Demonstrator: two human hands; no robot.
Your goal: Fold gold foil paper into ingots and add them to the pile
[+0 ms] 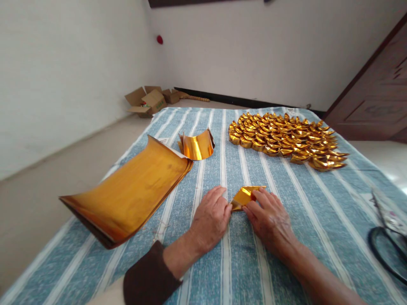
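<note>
Striped cloth (286, 220) under me. Left hand (211, 218) and right hand (270, 220) press flat on half-folded gold sheet (243, 196), near centre. Many ingots (282, 140) done far right; paper stack (133, 195) left remains.
</note>
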